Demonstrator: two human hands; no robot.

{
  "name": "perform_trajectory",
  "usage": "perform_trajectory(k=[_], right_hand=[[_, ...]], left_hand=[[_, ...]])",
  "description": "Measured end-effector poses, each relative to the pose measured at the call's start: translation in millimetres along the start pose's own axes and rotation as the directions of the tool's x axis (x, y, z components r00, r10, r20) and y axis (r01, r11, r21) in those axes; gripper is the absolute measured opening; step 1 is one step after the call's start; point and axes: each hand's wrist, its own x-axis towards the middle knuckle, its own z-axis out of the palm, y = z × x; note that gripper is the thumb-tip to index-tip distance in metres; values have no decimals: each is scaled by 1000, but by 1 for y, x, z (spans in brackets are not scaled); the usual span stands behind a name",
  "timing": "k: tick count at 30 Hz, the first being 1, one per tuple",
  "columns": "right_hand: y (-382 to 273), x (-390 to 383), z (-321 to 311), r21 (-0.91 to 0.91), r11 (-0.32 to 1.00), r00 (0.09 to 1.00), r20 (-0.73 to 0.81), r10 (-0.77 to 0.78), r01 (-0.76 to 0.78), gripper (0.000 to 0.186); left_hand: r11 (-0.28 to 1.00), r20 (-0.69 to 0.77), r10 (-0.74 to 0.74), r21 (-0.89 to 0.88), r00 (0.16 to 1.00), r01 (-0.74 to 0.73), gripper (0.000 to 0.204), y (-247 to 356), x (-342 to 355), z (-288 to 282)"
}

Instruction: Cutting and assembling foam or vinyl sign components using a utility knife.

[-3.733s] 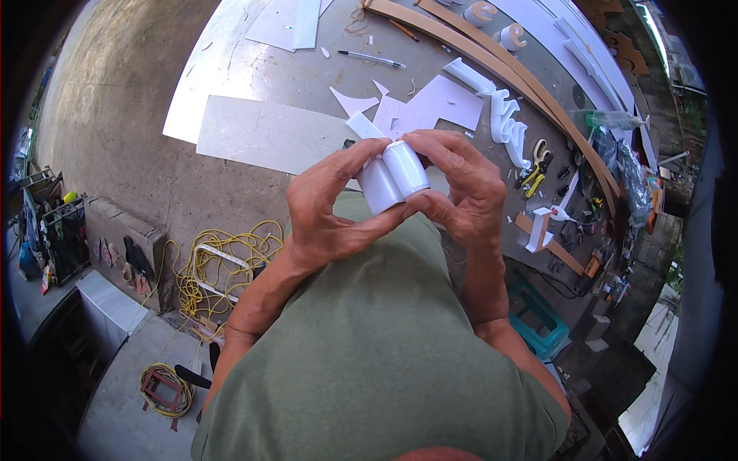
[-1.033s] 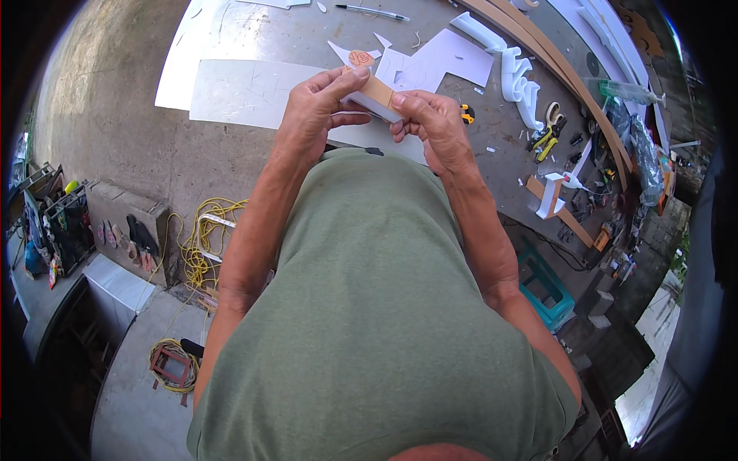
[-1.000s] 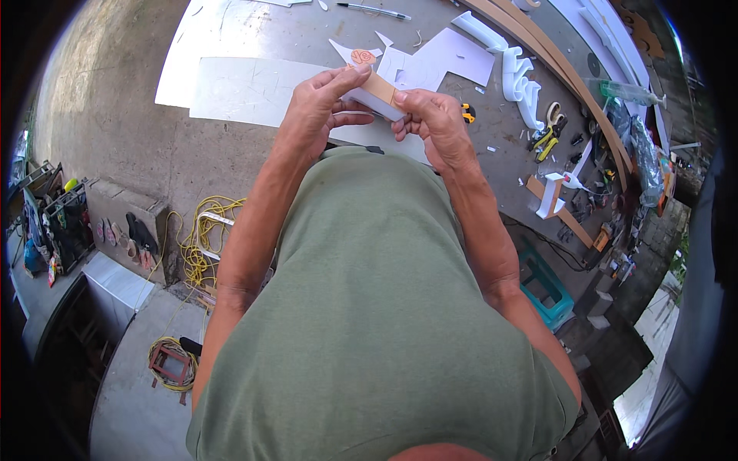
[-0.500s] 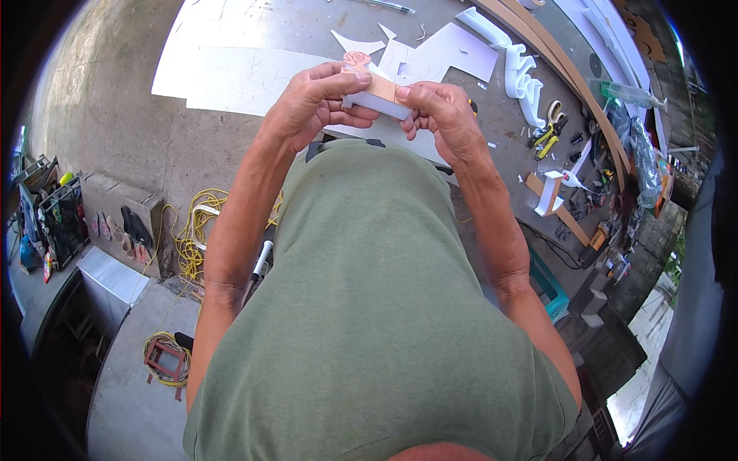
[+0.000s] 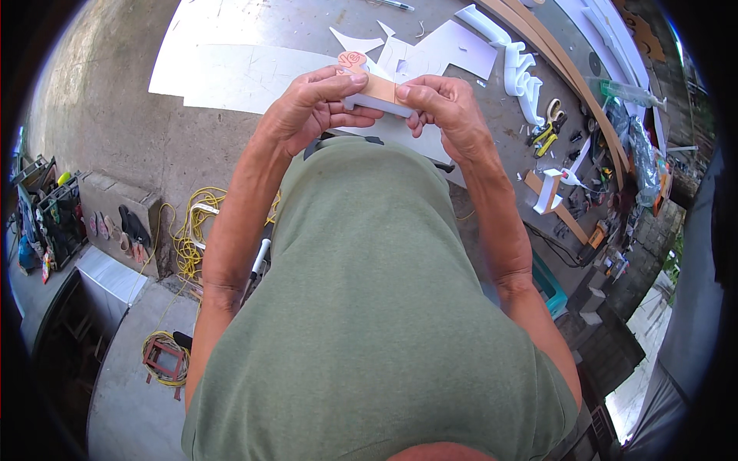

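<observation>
Between my two hands, above the near edge of the work table, is a small shaped piece (image 5: 380, 89) with a tan face, white side walls and red marks at its rounded left end. My left hand (image 5: 323, 101) grips its left part, thumb on the tan face and fingers beneath. My right hand (image 5: 444, 106) pinches its right end between thumb and fingers. White sheet (image 5: 254, 77) lies beyond my left hand, and cut white scraps (image 5: 453, 52) lie just past the piece.
White curved letter-like shapes (image 5: 523, 84) stand on the table at the right. Near them are yellow-handled pliers (image 5: 547, 140), a tape roll (image 5: 554, 110), a white glue gun (image 5: 570, 177) and long brown strips (image 5: 573, 73). A yellow cord (image 5: 188, 250) lies coiled on the floor at left.
The held piece has tilted slightly, with its tan face showing a little more and the white side less. Both hands keep their grip and have barely shifted.
</observation>
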Motion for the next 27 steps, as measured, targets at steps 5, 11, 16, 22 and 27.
perform_trajectory(k=[5,11,16,22,27], right_hand=[[0,2,0,-53,999,1000,29,2,0,43],[-2,-4,5,-203,977,997,1,-72,71,45],[-11,-23,19,-224,950,970,-54,-237,220,53],[-3,-35,18,-34,940,931,-133,-340,339,48],[15,-35,3,-191,950,927,-238,-289,247,33]], left_hand=[[997,21,12,-70,1000,-11,67,-5,0,4],[995,5,80,-56,997,-80,80,-6,-6,11],[962,-43,272,-18,961,-273,78,-7,-14,13],[938,-133,336,-44,932,-345,75,-1,-22,19],[940,-172,319,-71,932,-335,73,-3,-23,16]])
